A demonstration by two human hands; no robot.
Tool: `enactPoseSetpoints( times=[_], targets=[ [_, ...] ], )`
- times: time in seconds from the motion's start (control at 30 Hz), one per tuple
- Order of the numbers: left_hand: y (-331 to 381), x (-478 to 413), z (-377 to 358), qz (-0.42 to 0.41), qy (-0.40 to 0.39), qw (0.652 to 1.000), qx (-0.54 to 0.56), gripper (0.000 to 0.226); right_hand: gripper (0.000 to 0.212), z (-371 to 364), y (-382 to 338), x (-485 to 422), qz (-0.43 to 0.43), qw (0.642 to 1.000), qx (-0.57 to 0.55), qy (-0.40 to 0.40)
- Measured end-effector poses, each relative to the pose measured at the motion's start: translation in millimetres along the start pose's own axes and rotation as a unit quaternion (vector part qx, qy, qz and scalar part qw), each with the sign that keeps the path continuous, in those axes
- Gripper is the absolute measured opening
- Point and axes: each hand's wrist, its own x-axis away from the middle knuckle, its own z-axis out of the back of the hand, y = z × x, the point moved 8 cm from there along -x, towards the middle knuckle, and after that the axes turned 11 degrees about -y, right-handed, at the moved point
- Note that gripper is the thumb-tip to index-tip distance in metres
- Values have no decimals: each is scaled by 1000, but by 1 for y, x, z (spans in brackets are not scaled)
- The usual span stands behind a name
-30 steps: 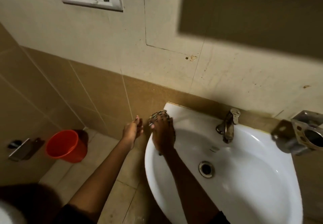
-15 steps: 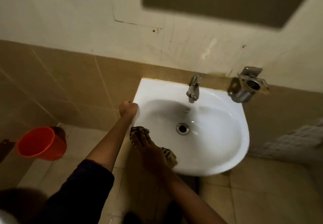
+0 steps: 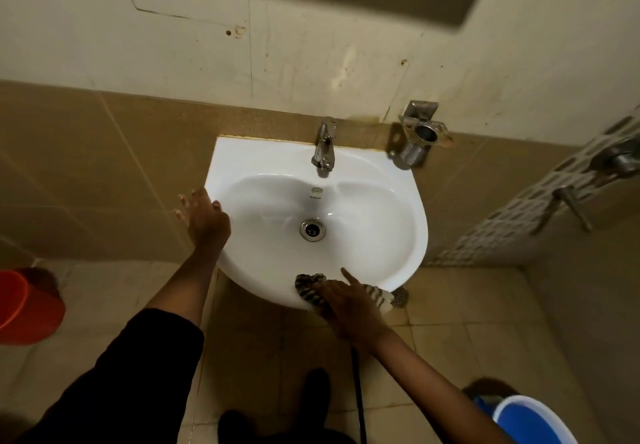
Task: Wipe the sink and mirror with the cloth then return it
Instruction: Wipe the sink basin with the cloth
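Right hand flat, pressing cloth onto sink front rim; left hand spread on left rim (orange bucket, blue bucket: contents unclear).

**1 head camera, aimed steeply down over the sink**

The only view comes from the person's head. It looks forward and sharply down from above the near rim of the sink, close enough that both forearms reach in from the bottom edge. The left hand has spread fingers at the left rim, and the right hand lies flat on the cloth. Beyond the fingers are the tap and the wall. Behind them is the floor. A red bucket sits far left of the left fingers, and a blue bucket lies behind and to the right of the right fingers. The frame edges crop both.
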Motion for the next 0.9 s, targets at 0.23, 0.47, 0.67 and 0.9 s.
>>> enactPoseSetpoints(
  times=[0.23,0.47,0.67,0.9],
  targets=[
    [4,7,2,-12,38,999,11,41,81,18,88,28,-45,987,-147,-40],
    [-2,2,-5,6,26,999,18,45,48,18,186,4,-71,984,64,-151],
    [-6,-7,-15,-4,5,1000,-10,55,53,11,251,-60,-44,937,252,-236],
    [-6,-9,-17,-8,-2,999,-42,55,55,-1,234,-105,44,911,344,-223]
  ],
)
